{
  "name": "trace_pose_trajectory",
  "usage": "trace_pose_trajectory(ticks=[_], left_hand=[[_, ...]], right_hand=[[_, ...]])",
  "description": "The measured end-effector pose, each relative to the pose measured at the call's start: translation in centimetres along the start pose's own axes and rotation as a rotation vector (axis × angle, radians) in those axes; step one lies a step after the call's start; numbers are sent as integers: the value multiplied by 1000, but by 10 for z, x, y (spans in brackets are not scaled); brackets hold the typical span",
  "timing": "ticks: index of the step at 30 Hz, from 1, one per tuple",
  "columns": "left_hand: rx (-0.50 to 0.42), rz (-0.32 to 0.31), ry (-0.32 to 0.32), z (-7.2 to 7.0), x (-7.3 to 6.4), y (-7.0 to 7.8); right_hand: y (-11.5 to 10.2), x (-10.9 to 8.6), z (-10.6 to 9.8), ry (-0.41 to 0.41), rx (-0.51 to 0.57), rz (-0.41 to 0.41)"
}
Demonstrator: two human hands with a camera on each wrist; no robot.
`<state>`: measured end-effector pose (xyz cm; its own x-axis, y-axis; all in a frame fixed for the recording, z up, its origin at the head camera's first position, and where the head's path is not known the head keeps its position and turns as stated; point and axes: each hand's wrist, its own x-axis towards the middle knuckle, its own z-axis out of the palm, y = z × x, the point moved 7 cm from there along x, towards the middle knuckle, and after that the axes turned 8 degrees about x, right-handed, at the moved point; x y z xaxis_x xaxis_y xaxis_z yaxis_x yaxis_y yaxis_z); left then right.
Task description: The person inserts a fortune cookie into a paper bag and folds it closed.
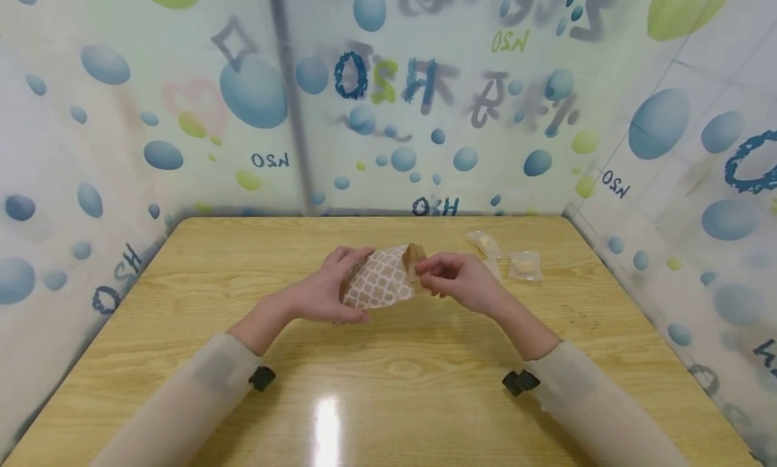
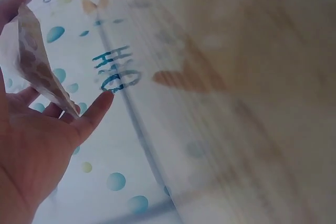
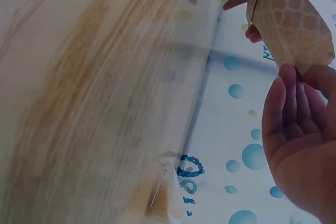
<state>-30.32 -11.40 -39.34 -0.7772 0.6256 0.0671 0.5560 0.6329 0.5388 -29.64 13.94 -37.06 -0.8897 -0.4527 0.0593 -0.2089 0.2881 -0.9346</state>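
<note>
A brown paper bag [image 1: 379, 278] with a white lattice pattern is held above the table, tilted, its mouth end to the right. My left hand [image 1: 324, 288] grips the bag's left end, with the thumb below and the fingers behind it. In the left wrist view, the left hand [image 2: 47, 140] has the bag [image 2: 39, 64] between thumb and fingers. My right hand [image 1: 461, 281] pinches the edge at the bag's right end. The right wrist view has the right hand's [image 3: 299, 145] thumb and fingertips meeting on the edge of the bag [image 3: 294, 19]. What the bag holds is hidden.
Two small clear packets lie at the back right of the wooden table [image 1: 400, 386]: one packet [image 1: 483, 243] farther back, another packet [image 1: 525, 265] nearer the right side. Patterned walls close in the table's back and sides.
</note>
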Motion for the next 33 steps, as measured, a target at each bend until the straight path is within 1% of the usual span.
trace_pose_trajectory(ticks=[9,14,17,19,21,24,27,30,33], left_hand=[[10,-29,-50,1,-2,2],[6,-27,-31,0,-3,3],[7,-29,-17,-1,-4,2],[7,-31,-8,-2,-5,2],[8,-32,1,-3,-5,1],[21,-32,15,-5,-6,-2],[27,-33,24,-6,-7,-5],[22,-39,26,-6,-9,-6],[11,-50,22,-7,-10,-6]], right_hand=[[1,1,1,-2,-34,0],[7,-1,-5,2,-36,30],[14,-4,-17,28,-28,45],[19,-8,-31,57,-29,45],[23,-13,-50,101,-41,35],[27,-22,-85,177,-61,24],[34,-33,-123,248,-86,32],[48,-44,-158,288,-100,65],[66,-52,-186,297,-128,118]])
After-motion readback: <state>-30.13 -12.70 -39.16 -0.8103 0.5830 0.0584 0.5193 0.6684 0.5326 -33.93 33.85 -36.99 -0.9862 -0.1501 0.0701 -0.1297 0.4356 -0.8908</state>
